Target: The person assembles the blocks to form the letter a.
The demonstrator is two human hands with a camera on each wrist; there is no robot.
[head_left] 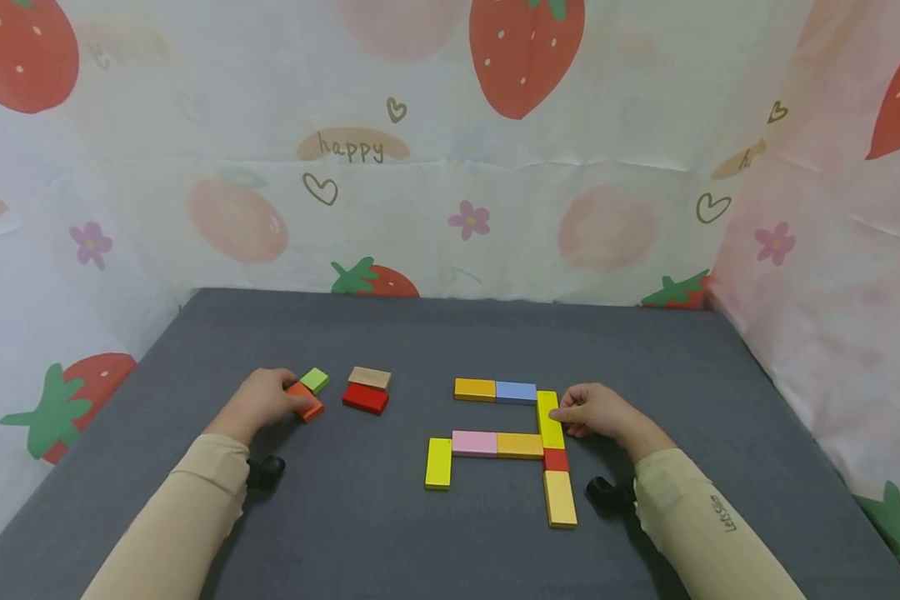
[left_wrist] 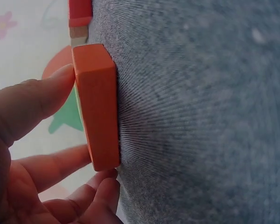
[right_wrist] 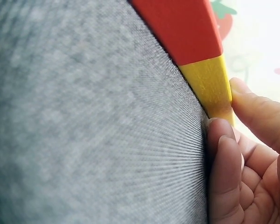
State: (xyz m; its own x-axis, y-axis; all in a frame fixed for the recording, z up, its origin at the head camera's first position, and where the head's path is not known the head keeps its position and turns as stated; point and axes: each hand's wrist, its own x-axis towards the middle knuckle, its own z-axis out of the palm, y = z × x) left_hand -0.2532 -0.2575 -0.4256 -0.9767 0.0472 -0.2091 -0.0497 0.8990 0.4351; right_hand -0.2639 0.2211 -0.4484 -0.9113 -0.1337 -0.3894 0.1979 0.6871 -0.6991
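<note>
My left hand (head_left: 258, 402) pinches an orange wooden block (head_left: 309, 403) at the left of the table, thumb on one edge and fingers at its end in the left wrist view. A small green block (head_left: 315, 380) sits right beside it. On the right, my right hand (head_left: 609, 414) holds a long yellow block (head_left: 551, 435), thumb on its top and curled fingers along its outer side. That yellow block stands in line with a short red block (head_left: 556, 460) and a pale yellow block (head_left: 560, 500). In the right wrist view the red block (right_wrist: 186, 30) abuts it.
An orange-yellow block (head_left: 475, 389) and a blue block (head_left: 516, 392) form an upper row. Below run a pink block (head_left: 474, 443), another orange-yellow block (head_left: 520, 446) and an upright yellow block (head_left: 438, 464). A tan block (head_left: 370, 377) touches a red block (head_left: 365, 398) left of centre.
</note>
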